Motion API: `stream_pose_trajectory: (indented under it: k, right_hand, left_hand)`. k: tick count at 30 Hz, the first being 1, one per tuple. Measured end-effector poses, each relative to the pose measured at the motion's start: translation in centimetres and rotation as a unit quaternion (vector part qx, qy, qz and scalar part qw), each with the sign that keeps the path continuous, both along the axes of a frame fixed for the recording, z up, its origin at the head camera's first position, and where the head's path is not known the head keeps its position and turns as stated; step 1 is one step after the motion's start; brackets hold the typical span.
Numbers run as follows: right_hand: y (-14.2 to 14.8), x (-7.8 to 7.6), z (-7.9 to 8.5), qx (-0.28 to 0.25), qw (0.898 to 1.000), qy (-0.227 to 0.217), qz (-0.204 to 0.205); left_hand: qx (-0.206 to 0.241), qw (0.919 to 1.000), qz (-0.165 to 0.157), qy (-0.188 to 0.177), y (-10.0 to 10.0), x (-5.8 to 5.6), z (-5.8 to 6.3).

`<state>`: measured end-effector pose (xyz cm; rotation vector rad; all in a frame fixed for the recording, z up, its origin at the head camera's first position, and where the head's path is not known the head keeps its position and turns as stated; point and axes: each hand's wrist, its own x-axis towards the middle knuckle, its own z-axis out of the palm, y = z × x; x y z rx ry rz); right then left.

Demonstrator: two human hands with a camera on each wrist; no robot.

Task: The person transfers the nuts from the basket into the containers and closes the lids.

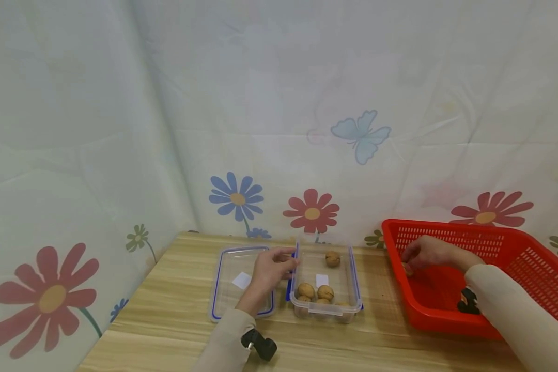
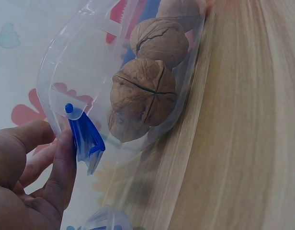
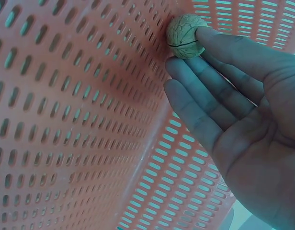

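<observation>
At the left side of a clear plastic food box [image 1: 330, 310] with blue latches, my left hand [image 1: 270, 269] holds the rim between thumb and fingers. The left wrist view shows its fingertips beside a hanging blue latch [image 2: 85, 133]. Several walnuts [image 2: 143, 91] lie in the box, most at its near end and one toward the back. Inside the red basket [image 1: 439, 315], my right hand [image 1: 431, 252] is by the left wall. It pinches a walnut [image 3: 186, 37] between thumb and fingers, as the right wrist view shows.
A clear lid with a blue seal [image 1: 217, 289] lies flat on the wooden table [image 1: 167, 310], left of the box. Behind the table hangs a flowered cloth [image 1: 269, 103]. The basket's raised rim [image 1: 400, 279] stands to the right of the box.
</observation>
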<state>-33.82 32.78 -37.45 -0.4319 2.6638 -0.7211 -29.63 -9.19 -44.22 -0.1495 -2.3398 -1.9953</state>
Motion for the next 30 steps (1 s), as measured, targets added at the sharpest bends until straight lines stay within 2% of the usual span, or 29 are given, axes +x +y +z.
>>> stream_pose_trajectory:
  k: [10, 17, 30]
  right_hand:
    - [0.1, 0.3, 0.4, -0.003, 1.0, -0.002, 0.008]
    - [0.5, 0.8, 1.0, -0.007, 0.999, 0.034, 0.015]
    - [0.7, 2.2, 4.1, -0.023, 0.997, 0.078, -0.012]
  left_hand:
    - [-0.003, 1.0, 0.005, 0.002, 0.1, 0.1, 0.0]
    - [0.0, 1.0, 0.004, 0.002, 0.2, 0.1, 0.2]
    - [-0.001, 1.0, 0.007, -0.001, 0.1, 0.1, 0.1]
